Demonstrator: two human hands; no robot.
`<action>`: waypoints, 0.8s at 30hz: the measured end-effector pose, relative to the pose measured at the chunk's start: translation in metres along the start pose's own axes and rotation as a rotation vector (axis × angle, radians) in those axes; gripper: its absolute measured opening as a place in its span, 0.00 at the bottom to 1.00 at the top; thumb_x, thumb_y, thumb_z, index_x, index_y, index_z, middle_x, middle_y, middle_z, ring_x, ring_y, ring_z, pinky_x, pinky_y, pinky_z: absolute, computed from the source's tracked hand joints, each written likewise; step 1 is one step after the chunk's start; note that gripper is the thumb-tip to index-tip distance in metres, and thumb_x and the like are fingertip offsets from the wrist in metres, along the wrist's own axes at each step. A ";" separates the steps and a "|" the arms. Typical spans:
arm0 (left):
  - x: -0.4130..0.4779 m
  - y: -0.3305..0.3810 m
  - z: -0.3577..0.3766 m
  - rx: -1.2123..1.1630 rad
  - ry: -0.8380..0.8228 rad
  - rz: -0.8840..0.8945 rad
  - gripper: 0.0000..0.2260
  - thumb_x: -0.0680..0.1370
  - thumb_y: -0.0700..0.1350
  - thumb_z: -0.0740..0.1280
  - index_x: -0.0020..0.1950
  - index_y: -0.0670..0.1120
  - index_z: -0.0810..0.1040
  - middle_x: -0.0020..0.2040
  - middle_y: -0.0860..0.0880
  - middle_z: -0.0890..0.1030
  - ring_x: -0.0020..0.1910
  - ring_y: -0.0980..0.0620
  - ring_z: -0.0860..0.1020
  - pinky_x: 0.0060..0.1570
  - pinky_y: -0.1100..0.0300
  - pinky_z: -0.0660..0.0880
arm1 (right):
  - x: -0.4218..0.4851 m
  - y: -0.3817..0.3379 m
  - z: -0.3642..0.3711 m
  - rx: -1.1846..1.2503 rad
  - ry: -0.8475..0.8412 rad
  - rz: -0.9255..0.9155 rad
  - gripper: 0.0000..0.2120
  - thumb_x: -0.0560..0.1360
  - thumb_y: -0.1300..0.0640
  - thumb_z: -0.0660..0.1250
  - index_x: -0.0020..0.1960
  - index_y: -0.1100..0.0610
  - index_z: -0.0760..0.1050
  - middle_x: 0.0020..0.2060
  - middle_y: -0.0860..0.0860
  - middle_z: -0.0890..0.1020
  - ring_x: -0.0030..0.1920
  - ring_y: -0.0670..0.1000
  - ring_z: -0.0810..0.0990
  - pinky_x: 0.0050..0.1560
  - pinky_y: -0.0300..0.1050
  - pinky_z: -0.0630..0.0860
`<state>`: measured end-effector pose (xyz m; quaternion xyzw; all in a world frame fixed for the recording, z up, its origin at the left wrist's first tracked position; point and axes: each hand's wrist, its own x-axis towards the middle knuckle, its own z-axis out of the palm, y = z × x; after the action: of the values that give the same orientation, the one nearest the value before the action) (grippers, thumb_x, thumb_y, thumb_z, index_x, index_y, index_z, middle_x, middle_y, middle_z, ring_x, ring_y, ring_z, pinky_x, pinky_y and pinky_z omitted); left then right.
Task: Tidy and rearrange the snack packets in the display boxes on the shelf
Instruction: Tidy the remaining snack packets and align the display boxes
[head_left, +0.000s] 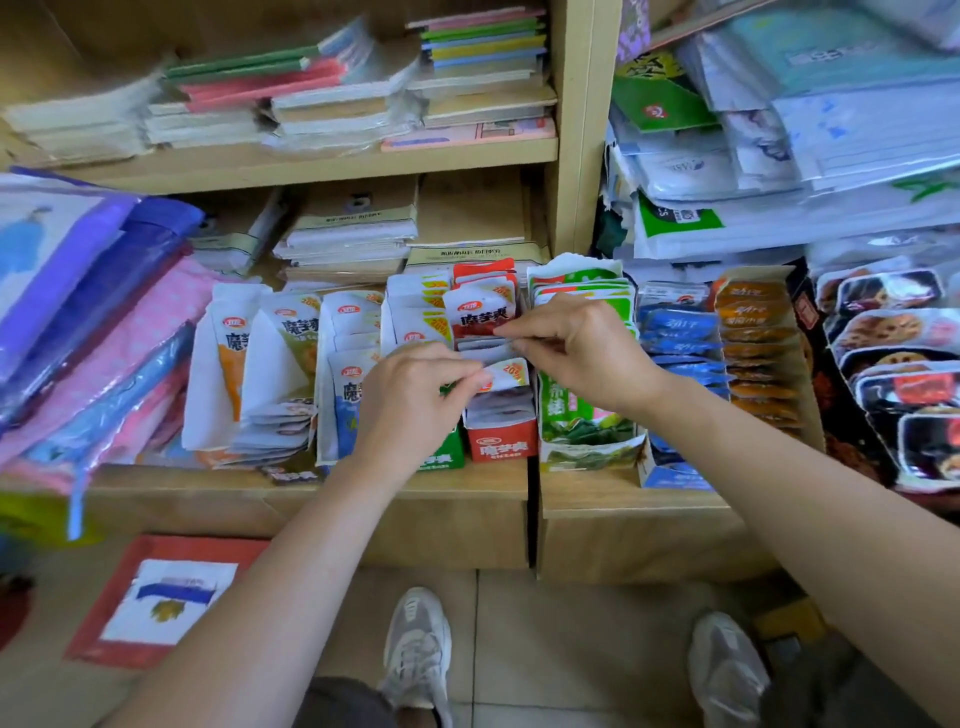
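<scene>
In the red display box (501, 441) on the shelf (467, 486), the left hand (410, 400) pinches a white packet (511, 373). The right hand (576, 348) pinches grey packets (480, 347) just beyond it.

Small shop, likely a stationery-and-snack store: wooden shelves (311, 166) stacked with wrapped notebooks (483, 52), open display boxes (501, 441) packed with identical snack packets (480, 309), bagged goods (857, 130) piled right.

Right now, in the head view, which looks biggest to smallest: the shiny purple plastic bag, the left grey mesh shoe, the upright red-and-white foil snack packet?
1. shiny purple plastic bag
2. left grey mesh shoe
3. upright red-and-white foil snack packet
Looks only: their distances from the camera differ.
</scene>
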<state>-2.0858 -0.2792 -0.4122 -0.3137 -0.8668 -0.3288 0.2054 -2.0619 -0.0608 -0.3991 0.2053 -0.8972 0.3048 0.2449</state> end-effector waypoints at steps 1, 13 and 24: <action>-0.001 0.000 0.004 0.013 0.015 0.004 0.06 0.76 0.51 0.74 0.46 0.50 0.88 0.41 0.54 0.85 0.39 0.52 0.81 0.39 0.52 0.79 | -0.003 -0.001 -0.001 -0.007 -0.020 0.000 0.13 0.75 0.61 0.71 0.59 0.56 0.83 0.52 0.50 0.86 0.50 0.47 0.80 0.52 0.45 0.78; -0.037 -0.005 0.008 0.040 0.234 0.088 0.10 0.73 0.49 0.78 0.41 0.45 0.82 0.42 0.50 0.77 0.37 0.53 0.77 0.31 0.54 0.77 | -0.008 0.002 0.004 -0.117 -0.047 0.021 0.15 0.73 0.54 0.75 0.59 0.54 0.83 0.53 0.49 0.85 0.55 0.51 0.80 0.56 0.47 0.77; -0.040 -0.008 0.011 0.192 -0.017 0.115 0.02 0.76 0.49 0.75 0.47 0.53 0.87 0.44 0.58 0.85 0.44 0.55 0.79 0.32 0.57 0.75 | -0.009 -0.001 0.004 -0.119 -0.035 0.035 0.15 0.74 0.55 0.75 0.59 0.55 0.82 0.53 0.50 0.85 0.54 0.51 0.80 0.55 0.42 0.76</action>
<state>-2.0645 -0.2925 -0.4456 -0.3449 -0.8765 -0.2292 0.2455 -2.0555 -0.0626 -0.4064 0.1802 -0.9213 0.2516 0.2355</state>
